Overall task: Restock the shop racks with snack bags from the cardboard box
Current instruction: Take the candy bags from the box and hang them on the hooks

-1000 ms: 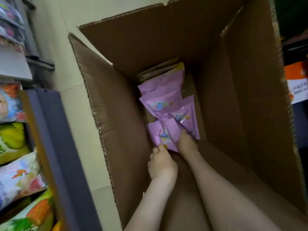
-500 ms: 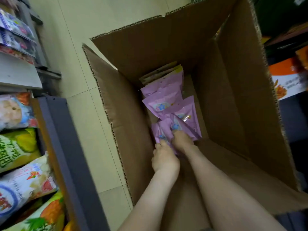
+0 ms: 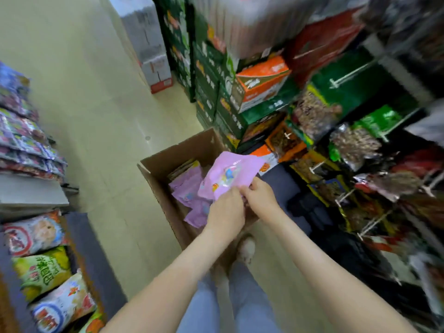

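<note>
Left hand [image 3: 224, 212]: grips the near edge of a pink bag [image 3: 230, 174], fingers curled over it, knuckles up.
Right hand [image 3: 260, 200]: pinches the same near edge, touching the left hand, thumb and fingers closed on the foil.
Pink bag: hangs in the air above the right edge of the cardboard box [image 3: 168, 162], clear of the bags below, tilted away from the body, printed side up (small cartoon picture, too blurred to read).
Cardboard box: stands open on the tiled floor [image 3: 96, 104], just ahead of the feet; near edge hidden behind the forearms.
Spare pink bags [image 3: 187, 191]: lie overlapping inside the box, along its left wall, down to the near left corner.
Flat brown packets [image 3: 182, 167]: stand on edge in the far left corner of the box, just beyond the pink ones.
Left shelf [image 3: 33, 195]: carries rows of snack bags; a green bag [image 3: 40, 267] near its front edge, a white and blue one below that.
Right racks [image 3: 360, 145]: hold hanging bags on metal pegs, heavily blurred, close beside the right wall of the box.
Orange carton [image 3: 262, 80]: sits on stacked green cartons [image 3: 206, 97] beyond the far right corner of the box.
Shoe [image 3: 246, 248]: pale, on the floor at the near edge of the box, with blue jeans [image 3: 242, 306] below it in the view.
</note>
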Demonstrator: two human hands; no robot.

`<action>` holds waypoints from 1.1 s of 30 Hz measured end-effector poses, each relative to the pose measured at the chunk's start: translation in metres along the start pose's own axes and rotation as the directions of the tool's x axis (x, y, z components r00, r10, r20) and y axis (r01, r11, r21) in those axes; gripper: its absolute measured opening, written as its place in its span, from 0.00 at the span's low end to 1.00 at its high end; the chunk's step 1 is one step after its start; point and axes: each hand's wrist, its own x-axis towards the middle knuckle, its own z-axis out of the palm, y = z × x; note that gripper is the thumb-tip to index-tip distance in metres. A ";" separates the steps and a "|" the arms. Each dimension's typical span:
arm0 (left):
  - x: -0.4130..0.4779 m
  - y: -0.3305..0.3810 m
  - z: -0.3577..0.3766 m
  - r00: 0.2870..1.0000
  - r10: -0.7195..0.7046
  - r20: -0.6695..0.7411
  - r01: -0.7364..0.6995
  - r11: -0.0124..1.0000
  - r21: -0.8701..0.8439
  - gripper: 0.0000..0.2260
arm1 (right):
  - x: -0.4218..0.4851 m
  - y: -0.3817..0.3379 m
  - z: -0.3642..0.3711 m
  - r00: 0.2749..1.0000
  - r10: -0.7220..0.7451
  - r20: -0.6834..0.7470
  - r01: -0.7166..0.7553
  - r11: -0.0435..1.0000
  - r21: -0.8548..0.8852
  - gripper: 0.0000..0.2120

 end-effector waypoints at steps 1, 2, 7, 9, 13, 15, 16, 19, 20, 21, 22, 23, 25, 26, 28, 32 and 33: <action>-0.009 0.021 -0.017 0.998 0.066 0.016 -0.067 0.993 0.100 0.16 | -0.018 -0.006 -0.020 0.999 0.006 -0.051 -0.005 1.000 0.018 0.06; -0.020 0.039 -0.033 0.991 0.121 0.058 -0.130 0.975 0.182 0.17 | -0.035 -0.010 -0.038 0.995 0.013 -0.102 -0.009 0.999 0.040 0.03; -0.058 0.113 -0.093 0.878 0.475 0.053 -0.450 0.785 0.426 0.06 | -0.135 -0.011 -0.131 0.931 0.006 -0.365 0.022 0.997 0.072 0.15; -0.072 0.158 -0.112 0.815 0.565 0.127 -0.564 0.725 0.396 0.10 | -0.175 -0.001 -0.169 0.789 -0.090 -0.608 0.073 0.996 -0.053 0.21; -0.114 0.254 -0.121 0.672 0.720 0.172 -0.718 0.576 0.392 0.15 | -0.245 0.047 -0.238 0.508 -0.192 -0.840 0.007 0.976 -0.219 0.40; -0.146 0.299 -0.112 0.565 0.796 0.216 -0.786 0.442 0.432 0.14 | -0.284 0.077 -0.268 0.438 -0.257 -0.862 0.022 0.961 -0.275 0.33; -0.163 0.321 -0.105 0.514 0.825 0.235 -0.810 0.376 0.450 0.13 | -0.305 0.093 -0.280 0.414 -0.330 -0.848 0.031 0.936 -0.349 0.23; -0.221 0.389 -0.087 0.402 0.870 0.285 -0.844 0.231 0.484 0.12 | -0.368 0.148 -0.317 0.318 -0.463 -0.828 0.028 0.877 -0.480 0.01; -0.239 0.410 -0.079 0.372 0.883 0.285 -0.854 0.205 0.477 0.11 | -0.389 0.165 -0.329 0.297 -0.442 -0.846 0.032 0.890 -0.454 0.02; -0.257 0.431 -0.071 0.341 0.898 0.280 -0.866 0.184 0.465 0.11 | -0.411 0.181 -0.343 0.264 -0.433 -0.861 0.029 0.896 -0.442 0.04; -0.272 0.451 -0.063 0.315 0.910 0.269 -0.875 0.168 0.454 0.12 | -0.432 0.194 -0.357 0.224 -0.433 -0.873 0.012 0.897 -0.442 0.05; -0.288 0.470 -0.057 0.288 0.924 0.251 -0.886 0.158 0.435 0.12 | -0.451 0.207 -0.371 0.189 -0.438 -0.879 -0.008 0.894 -0.448 0.06; -0.317 0.504 -0.046 0.236 0.951 0.198 -0.905 0.141 0.400 0.11 | -0.489 0.227 -0.398 0.147 -0.426 -0.893 -0.045 0.899 -0.436 0.11; -0.331 0.520 -0.041 0.217 0.961 0.172 -0.912 0.137 0.387 0.11 | -0.507 0.234 -0.411 0.118 -0.427 -0.896 -0.063 0.898 -0.436 0.13; -0.356 0.547 -0.034 0.190 0.975 0.117 -0.925 0.138 0.354 0.11 | -0.539 0.244 -0.434 0.051 -0.444 -0.895 -0.104 0.889 -0.447 0.15; -0.392 0.604 -0.028 0.106 0.994 -0.041 -0.948 0.113 0.297 0.09 | -0.588 0.258 -0.482 -0.069 -0.430 -0.900 -0.109 0.900 -0.421 0.07; -0.400 0.621 -0.028 0.087 0.993 -0.080 -0.952 0.106 0.286 0.08 | -0.596 0.261 -0.496 -0.104 -0.418 -0.902 -0.115 0.906 -0.407 0.07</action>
